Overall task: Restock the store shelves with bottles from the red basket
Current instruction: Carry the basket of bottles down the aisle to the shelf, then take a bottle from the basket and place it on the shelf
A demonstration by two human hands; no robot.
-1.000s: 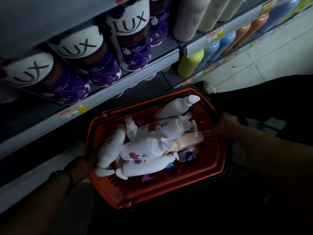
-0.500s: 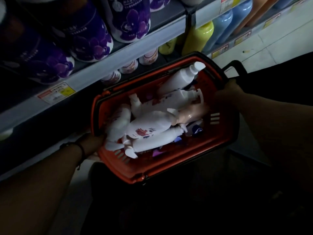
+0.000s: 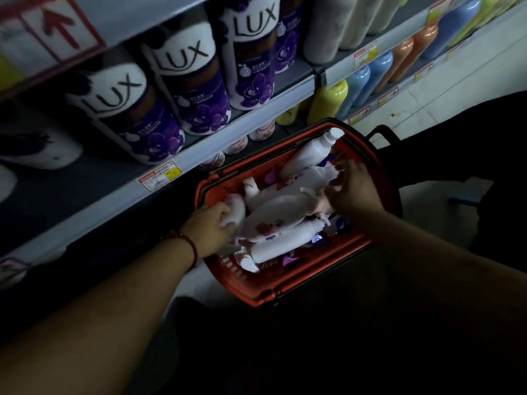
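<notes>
Bottle (image 3: 238,207) in left hand (image 3: 209,230), right hand (image 3: 353,193) splayed

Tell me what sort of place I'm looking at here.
Most likely a shop's toiletries aisle: shelves lined with LUX bottles, price tags on the shelf edges, and a red basket full of white bottles.

Red basket (image 3: 285,292), left hand (image 3: 211,229) gripping bottle (image 3: 239,207), right hand (image 3: 356,192) spread

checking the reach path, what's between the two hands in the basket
In the head view, white bottles lie piled in the red basket between the left hand and right hand.
</notes>
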